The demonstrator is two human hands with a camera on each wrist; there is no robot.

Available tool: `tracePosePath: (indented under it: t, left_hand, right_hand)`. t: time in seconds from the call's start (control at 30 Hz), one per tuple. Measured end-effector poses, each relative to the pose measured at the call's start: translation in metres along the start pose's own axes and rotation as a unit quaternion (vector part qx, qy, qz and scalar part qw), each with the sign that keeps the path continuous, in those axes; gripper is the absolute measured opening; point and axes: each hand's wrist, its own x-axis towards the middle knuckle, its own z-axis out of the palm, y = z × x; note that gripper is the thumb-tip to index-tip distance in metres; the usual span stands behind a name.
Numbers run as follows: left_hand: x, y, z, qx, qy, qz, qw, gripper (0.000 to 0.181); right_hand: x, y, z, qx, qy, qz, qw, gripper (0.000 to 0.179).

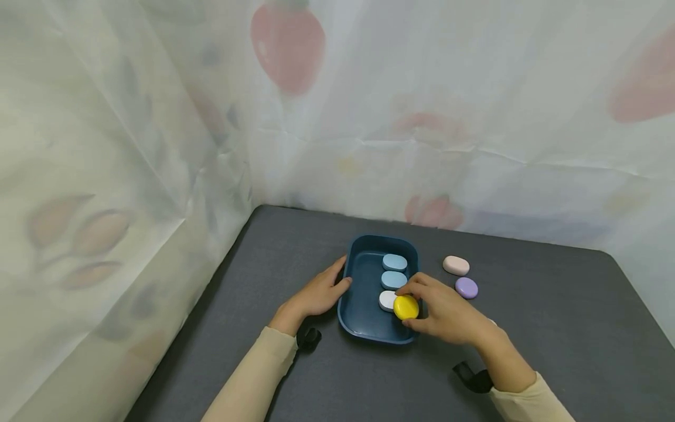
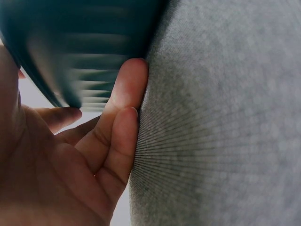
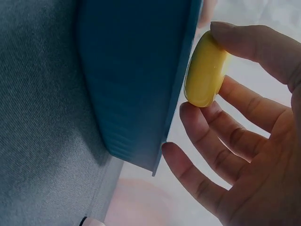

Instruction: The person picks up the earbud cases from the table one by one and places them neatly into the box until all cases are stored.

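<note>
In the head view a dark blue tray [image 1: 361,281] holds two pale blue oval pieces [image 1: 394,262] and a white oval piece [image 1: 387,300]. My left hand [image 1: 319,293] holds the tray's left side, thumb at the rim. Its other fingers lie along the outside wall, seen in the left wrist view beside the tray wall [image 2: 94,47]. My right hand [image 1: 448,308] pinches a round, glossy yellow piece [image 1: 406,307] between thumb and fingers. The yellow piece is raised by the tray's right rim and partly overlaps the white one in the head view.
A pink oval piece [image 1: 456,265] and a purple round piece [image 1: 466,288] lie on the dark grey table [image 1: 559,310], right of the tray. Something white shows slightly behind my right wrist. A printed white curtain [image 1: 358,70] hangs behind and at the left.
</note>
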Motion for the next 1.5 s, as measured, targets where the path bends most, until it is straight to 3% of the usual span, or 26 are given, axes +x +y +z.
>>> tracePosePath:
  t: [1.5]
  left_hand:
    - [0.000, 0.000, 0.000, -0.006, -0.002, 0.009, 0.9999, 0.065]
  right_hand:
    - [0.005, 0.001, 0.024, 0.011, -0.052, -0.016, 0.9984, 0.037]
